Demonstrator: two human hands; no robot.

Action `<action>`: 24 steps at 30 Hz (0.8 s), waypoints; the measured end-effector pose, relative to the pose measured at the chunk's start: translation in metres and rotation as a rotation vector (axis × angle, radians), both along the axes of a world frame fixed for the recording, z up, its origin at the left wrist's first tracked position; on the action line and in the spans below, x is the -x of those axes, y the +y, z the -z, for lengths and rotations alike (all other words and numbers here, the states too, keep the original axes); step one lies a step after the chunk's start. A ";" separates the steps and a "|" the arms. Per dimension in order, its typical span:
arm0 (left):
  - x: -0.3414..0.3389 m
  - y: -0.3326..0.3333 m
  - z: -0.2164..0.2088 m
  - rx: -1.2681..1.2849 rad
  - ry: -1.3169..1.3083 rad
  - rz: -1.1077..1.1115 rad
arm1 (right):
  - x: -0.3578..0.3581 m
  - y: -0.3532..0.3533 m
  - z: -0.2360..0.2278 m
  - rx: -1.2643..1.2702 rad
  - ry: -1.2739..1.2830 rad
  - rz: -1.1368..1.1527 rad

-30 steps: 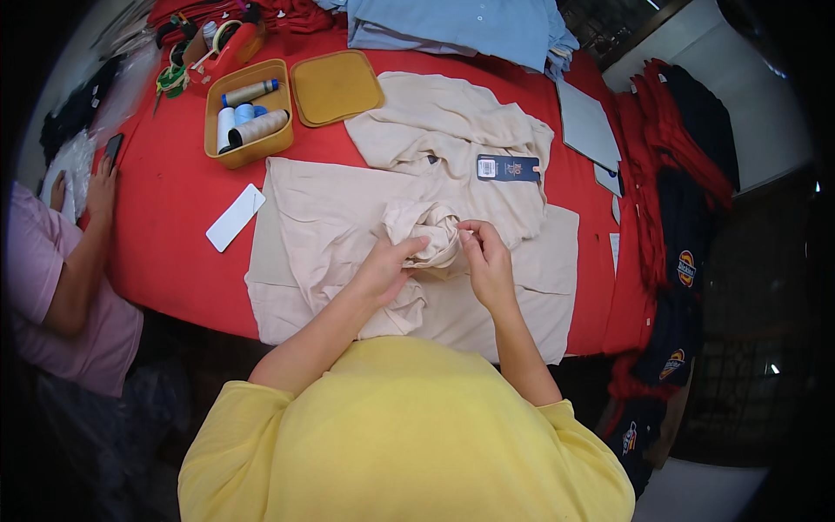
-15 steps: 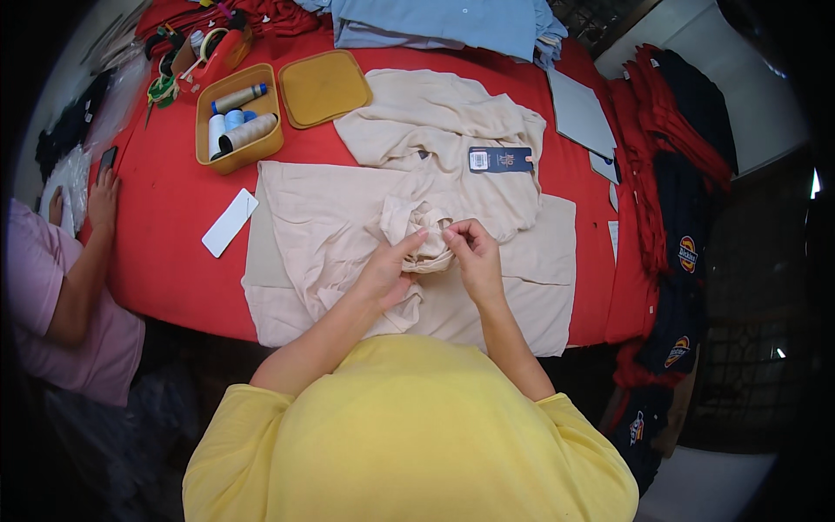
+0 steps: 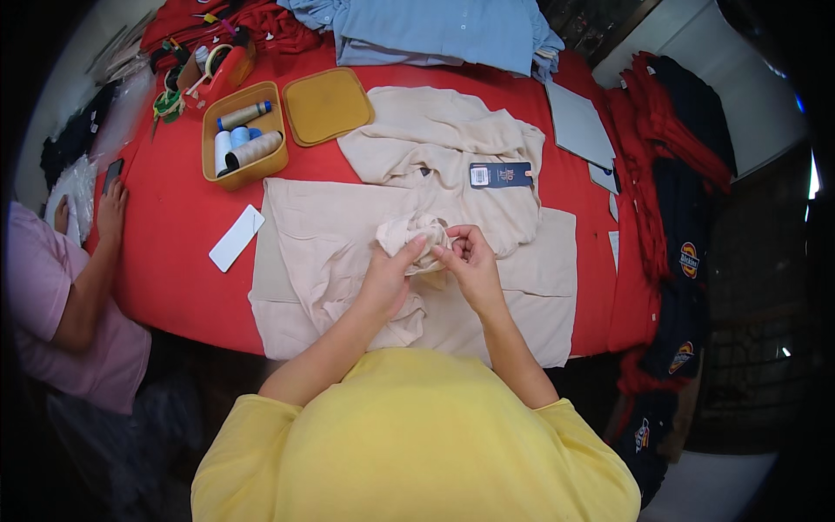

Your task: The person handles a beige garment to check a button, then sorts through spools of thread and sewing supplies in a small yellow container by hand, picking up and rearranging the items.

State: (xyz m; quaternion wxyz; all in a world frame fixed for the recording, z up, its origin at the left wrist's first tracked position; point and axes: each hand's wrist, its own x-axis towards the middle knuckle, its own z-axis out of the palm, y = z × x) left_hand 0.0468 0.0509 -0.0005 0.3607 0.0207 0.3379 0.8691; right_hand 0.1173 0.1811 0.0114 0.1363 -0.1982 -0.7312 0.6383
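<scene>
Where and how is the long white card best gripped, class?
Probably best pinched by its two long edges, near the lower end, coming from above and the left. The white card is long, narrow and flat on the red cloth, so only its edges offer a hold; the beige cloth lies close to its right, leaving the left side freer.

A red-covered table (image 3: 174, 270) carries a crumpled beige garment (image 3: 374, 204), spread beneath the grip and to both sides of it. Left of the grip lies a white card (image 3: 237, 238); beyond the card stands an open mustard box (image 3: 248, 180), a matching square lid (image 3: 329, 106) beside it. Well beyond the grip lie light-blue shirts (image 3: 444, 35); beyond it, rightward, a pale sheet (image 3: 578, 126).
</scene>
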 end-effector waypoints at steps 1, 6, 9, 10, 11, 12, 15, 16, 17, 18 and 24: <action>0.000 -0.003 -0.007 0.064 0.194 -0.095 | 0.007 -0.004 -0.005 0.057 0.108 -0.005; 0.008 -0.011 -0.023 0.137 0.727 -0.414 | 0.037 -0.009 -0.041 -0.044 0.404 -0.072; 0.017 0.006 -0.009 -0.096 0.082 -0.247 | 0.048 0.004 -0.022 -0.091 0.252 0.050; 0.019 0.010 0.005 -0.098 0.017 -0.200 | 0.048 0.006 -0.019 -0.114 0.198 0.102; 0.019 0.012 0.017 -0.098 -0.051 -0.153 | 0.043 0.004 -0.018 -0.206 0.143 0.099; 0.018 0.014 0.028 -0.099 -0.120 -0.105 | 0.035 0.001 -0.017 -0.298 0.087 0.096; 0.012 0.014 0.033 -0.114 -0.214 -0.042 | 0.022 -0.005 -0.004 -0.496 -0.027 0.100; 0.011 0.015 0.040 -0.110 -0.229 -0.004 | 0.022 -0.007 0.001 -0.551 -0.050 0.101; 0.011 0.016 0.051 -0.108 -0.244 0.033 | 0.022 -0.008 0.005 -0.495 -0.047 0.105; 0.010 0.017 0.061 -0.106 -0.258 0.069 | 0.022 -0.008 0.008 -0.439 -0.044 0.109; 0.003 0.016 0.057 -0.254 -0.425 0.123 | 0.023 -0.006 0.041 -0.256 -0.010 0.147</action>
